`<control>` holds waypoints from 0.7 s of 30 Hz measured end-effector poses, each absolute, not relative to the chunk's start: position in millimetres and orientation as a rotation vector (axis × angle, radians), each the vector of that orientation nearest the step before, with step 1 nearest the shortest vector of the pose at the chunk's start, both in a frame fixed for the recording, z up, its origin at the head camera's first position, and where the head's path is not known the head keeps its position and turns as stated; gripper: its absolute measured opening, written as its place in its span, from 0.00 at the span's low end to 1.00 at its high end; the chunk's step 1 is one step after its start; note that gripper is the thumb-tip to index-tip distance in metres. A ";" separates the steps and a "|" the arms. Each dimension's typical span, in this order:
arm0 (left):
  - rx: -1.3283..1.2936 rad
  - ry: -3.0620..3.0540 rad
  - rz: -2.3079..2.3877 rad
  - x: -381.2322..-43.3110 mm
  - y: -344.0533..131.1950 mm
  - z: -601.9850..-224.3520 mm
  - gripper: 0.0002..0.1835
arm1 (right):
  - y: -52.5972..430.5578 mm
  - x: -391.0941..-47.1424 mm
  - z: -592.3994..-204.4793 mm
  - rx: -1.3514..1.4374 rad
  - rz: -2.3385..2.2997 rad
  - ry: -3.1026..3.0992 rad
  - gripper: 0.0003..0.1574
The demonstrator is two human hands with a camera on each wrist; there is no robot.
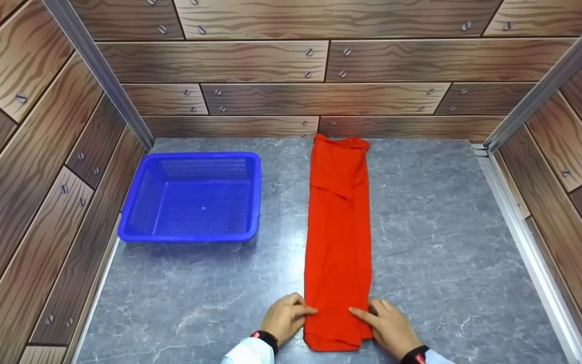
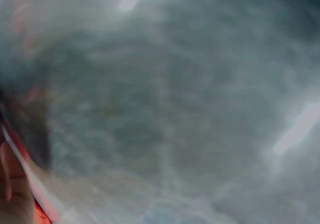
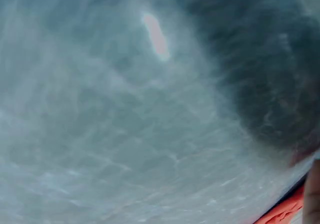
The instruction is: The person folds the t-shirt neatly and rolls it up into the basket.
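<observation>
A red garment [image 1: 339,237], folded into a long narrow strip, lies lengthwise on the grey marbled surface. Its kind cannot be told from the folds. At its near end my left hand [image 1: 285,316] pinches the left edge, the thumb lying on top of the cloth. Opposite, my right hand [image 1: 391,323] pinches the right edge in the same way. The fingertips under the edges are hidden. Only a sliver of red garment [image 2: 41,215] and some of the left hand [image 2: 15,189] show in the left wrist view; the right wrist view catches the garment [image 3: 285,211] at its lower corner.
A blue plastic basket [image 1: 255,197] with slotted walls stands left of the garment, with nothing inside. Wood-patterned panels [image 1: 265,98] enclose the grey surface [image 1: 437,227] at the back and both sides. A metal rail [image 1: 533,247] runs along the right edge.
</observation>
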State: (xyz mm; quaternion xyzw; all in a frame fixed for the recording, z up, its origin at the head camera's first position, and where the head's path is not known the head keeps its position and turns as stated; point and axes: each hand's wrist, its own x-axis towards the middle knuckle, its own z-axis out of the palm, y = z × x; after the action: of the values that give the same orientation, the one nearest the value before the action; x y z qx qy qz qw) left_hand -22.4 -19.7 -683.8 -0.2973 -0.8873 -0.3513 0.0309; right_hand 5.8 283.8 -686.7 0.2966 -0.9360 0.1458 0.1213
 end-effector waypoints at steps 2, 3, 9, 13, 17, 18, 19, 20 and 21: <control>-0.939 -2.660 -0.982 -22.1 -19.9 -687.2 0.15 | 282.7 4.1 -687.5 0.874 0.404 -2.708 0.43; -0.944 -2.634 -0.950 -22.5 -20.3 -687.7 0.14 | 282.4 3.5 -687.2 0.876 0.412 -2.699 0.43; -0.995 -2.627 -0.964 -24.1 -25.4 -680.9 0.12 | 286.6 6.1 -682.1 0.923 0.554 -2.699 0.41; -1.027 -2.672 -1.045 -22.9 -28.8 -674.6 0.13 | 288.5 7.5 -677.7 0.980 0.751 -2.694 0.40; -0.988 -2.660 -1.156 -24.7 -29.1 -670.3 0.16 | 287.8 3.8 -672.1 0.912 1.029 -2.681 0.39; -0.968 -2.652 -1.193 -26.5 -28.4 -668.9 0.17 | 287.5 1.5 -670.3 0.870 1.114 -2.677 0.38; -0.939 -2.644 -1.238 -27.7 -27.9 -668.0 0.17 | 287.2 -0.2 -668.5 0.825 1.203 -2.677 0.38; -0.912 -2.633 -1.290 -29.6 -27.1 -666.7 0.18 | 286.9 -2.5 -666.1 0.774 1.293 -2.681 0.36; -0.878 -2.629 -1.345 -32.0 -26.2 -665.1 0.18 | 286.4 -5.5 -663.4 0.718 1.369 -2.685 0.34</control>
State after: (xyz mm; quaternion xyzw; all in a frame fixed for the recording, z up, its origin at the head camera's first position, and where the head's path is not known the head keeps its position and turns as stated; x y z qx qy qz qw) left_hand -32.0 -26.2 -665.1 -0.2849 -0.8529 -0.4364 0.0301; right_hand -5.5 286.4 -663.4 0.2317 -0.8664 0.4418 0.0214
